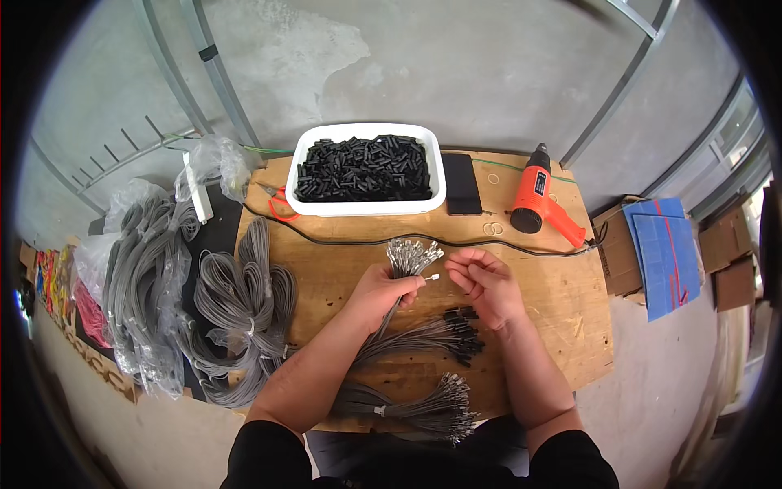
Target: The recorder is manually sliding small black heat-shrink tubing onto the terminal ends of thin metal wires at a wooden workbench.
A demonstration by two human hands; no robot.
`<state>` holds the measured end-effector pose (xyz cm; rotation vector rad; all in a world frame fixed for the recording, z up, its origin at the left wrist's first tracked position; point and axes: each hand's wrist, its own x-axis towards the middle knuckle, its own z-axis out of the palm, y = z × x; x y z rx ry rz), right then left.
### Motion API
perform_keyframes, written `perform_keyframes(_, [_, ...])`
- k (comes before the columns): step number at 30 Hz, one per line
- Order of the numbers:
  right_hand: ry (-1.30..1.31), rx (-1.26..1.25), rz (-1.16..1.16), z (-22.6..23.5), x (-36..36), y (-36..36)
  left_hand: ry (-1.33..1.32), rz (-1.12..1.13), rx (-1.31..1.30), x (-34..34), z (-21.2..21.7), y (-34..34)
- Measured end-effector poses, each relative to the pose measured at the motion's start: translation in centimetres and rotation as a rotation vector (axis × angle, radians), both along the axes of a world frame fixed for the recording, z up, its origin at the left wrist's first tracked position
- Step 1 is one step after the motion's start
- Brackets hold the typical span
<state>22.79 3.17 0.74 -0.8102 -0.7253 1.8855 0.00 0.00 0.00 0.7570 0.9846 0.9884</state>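
My left hand [376, 295] is closed round a bundle of grey cables [411, 257], their bright metal terminals fanned out above the fist. One terminal [433, 277] sticks out to the right past the thumb, apart from the others. Just right of the bundle is my right hand [491, 292], its fingers curled and the tips drawn together; whether anything small sits between them is hidden. Under my hands lies a second cable bundle [423, 336] with black sleeves on its ends. Nearer to me rests another tied bundle [407, 407] with bare metal ends.
A white tub [366, 209] of short black tubes [362, 167] stands at the back. Around it are red-handled pliers [279, 204], a black phone [463, 186] and an orange heat gun [533, 196]. A black cord [366, 241] crosses the table; coiled grey cables [236, 301] lie left.
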Motion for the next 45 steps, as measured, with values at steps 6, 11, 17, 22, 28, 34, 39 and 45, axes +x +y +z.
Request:
perform_keyframes(6, [0.342,-0.004,-0.123,-1.2,2.2,1.1,-0.025,0.008,-0.019,0.1,0.5,0.0])
perform_keyframes(11, [0.266,0.010,-0.295,-0.8,2.5,2.0,-0.003,-0.007,-0.009,-0.2,0.2,0.1])
perform_keyframes(17, [0.050,0.028,-0.208,0.2,1.5,1.1,0.004,0.010,0.001,-0.1,0.4,0.1])
perform_keyframes(22, [-0.302,0.181,-0.018,0.9,-0.1,-0.8,-0.024,-0.005,0.022,-0.1,0.2,0.0])
perform_keyframes(28, [-0.475,0.285,0.076,1.7,-1.7,-2.4,-0.012,-0.004,0.028,0.2,0.5,-0.2])
perform_keyframes(34, [-0.534,0.344,0.080,0.9,-1.6,-2.5,0.037,-0.023,0.095,0.6,-0.2,-0.3])
perform_keyframes(39, [-0.583,0.283,0.098,1.1,-1.0,-2.3,0.166,-0.051,0.169,1.0,0.2,-0.5])
perform_keyframes(45, [-0.441,0.191,0.025,0.8,-0.7,-1.9,0.005,-0.035,0.091,0.5,0.3,-0.3])
